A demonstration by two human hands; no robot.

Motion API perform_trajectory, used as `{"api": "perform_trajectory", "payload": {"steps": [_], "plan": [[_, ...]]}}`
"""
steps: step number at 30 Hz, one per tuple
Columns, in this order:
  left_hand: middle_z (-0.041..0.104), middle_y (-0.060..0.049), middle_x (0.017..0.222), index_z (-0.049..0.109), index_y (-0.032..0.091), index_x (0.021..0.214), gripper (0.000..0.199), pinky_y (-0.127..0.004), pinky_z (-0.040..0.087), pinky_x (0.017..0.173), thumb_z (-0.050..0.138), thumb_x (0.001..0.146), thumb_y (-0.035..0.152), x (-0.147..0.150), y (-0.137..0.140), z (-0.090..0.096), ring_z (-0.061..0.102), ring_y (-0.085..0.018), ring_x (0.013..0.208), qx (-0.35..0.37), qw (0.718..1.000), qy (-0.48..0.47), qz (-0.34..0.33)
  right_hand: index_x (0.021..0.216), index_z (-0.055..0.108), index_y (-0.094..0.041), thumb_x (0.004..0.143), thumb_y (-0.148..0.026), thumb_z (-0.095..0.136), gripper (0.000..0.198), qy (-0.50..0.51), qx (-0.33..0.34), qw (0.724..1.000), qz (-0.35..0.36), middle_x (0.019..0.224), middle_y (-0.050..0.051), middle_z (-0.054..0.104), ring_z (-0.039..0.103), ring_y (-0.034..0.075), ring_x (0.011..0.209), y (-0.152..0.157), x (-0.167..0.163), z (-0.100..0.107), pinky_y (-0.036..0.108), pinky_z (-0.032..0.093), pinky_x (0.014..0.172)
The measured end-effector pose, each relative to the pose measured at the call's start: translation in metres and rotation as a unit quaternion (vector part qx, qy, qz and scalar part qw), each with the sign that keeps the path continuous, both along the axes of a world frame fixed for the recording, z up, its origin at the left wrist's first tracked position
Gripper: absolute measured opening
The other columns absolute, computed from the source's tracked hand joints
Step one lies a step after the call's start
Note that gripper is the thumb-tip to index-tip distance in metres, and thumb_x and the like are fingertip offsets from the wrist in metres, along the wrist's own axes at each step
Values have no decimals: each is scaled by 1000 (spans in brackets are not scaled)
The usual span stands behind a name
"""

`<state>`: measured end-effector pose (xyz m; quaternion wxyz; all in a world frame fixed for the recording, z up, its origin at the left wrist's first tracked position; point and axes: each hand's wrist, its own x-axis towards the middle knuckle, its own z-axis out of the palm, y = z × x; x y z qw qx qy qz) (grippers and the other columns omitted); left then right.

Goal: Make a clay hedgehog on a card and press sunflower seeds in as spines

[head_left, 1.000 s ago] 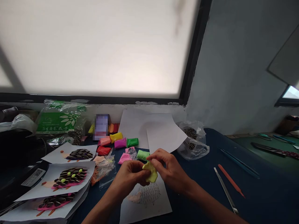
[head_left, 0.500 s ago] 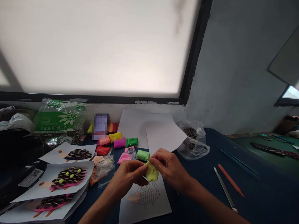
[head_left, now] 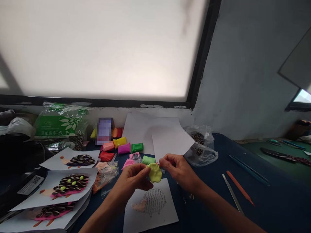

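A flattened, wavy-edged piece of yellow-green modelling clay (head_left: 155, 173) is held up between my two hands. My left hand (head_left: 134, 178) pinches its left side between thumb and fingers. At the upper right edge, the closed fingertips of my right hand (head_left: 177, 168) grip the same piece. Below lies a white sheet (head_left: 167, 213) with a hedgehog drawing (head_left: 154, 200). Peach clay covers the drawing's face at left, while its body shows only pen strokes.
Finished hedgehog pictures with seeds (head_left: 70, 184) are stacked at left. Coloured clay packs (head_left: 124, 148) lie behind my hands, beside blank paper (head_left: 170, 136) and a plastic bag of seeds (head_left: 201, 149). At right are an orange tool (head_left: 240, 188), a metal blade-like tool (head_left: 232, 193) and blue tweezers (head_left: 250, 170).
The clay has shifted slightly left and up and now faces me more broadly. My right hand has moved from its top to its right edge, uncovering more of the drawing.
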<state>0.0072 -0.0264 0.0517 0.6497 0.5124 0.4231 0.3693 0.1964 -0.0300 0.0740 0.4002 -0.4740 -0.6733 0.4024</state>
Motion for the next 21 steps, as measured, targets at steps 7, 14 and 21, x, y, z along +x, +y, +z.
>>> {"api": "perform_trajectory", "payload": {"steps": [7, 14, 21], "plan": [[71, -4, 74, 69, 16, 99, 58, -28, 51, 64, 74, 64, 62, 0, 6, -9, 67, -18, 66, 11, 999, 5, -33, 77, 69, -14, 84, -37, 63, 24, 10, 25, 1000, -4, 70, 1, 57, 49, 12, 65, -3, -3, 3, 24, 41, 60], [72, -6, 81, 74, 17, 85, 40, -25, 45, 66, 76, 68, 53, 1, 3, -3, 61, -17, 75, 80, 996, 9, -46, 82, 69, -14, 86, -40, 59, 28, 5, -13, 1000, 26, 61, -2, 50, 43, 10, 57, -7, -6, 4, 24, 37, 55], [72, -5, 74, 72, 16, 77, 39, -24, 43, 61, 77, 66, 53, 1, 6, -4, 59, -15, 68, 78, 997, -8, -15, 89, 74, -19, 87, -32, 61, 19, -59, 126, 990, -16, 76, 2, 56, 51, 13, 65, -12, -7, 6, 25, 42, 58]]}}
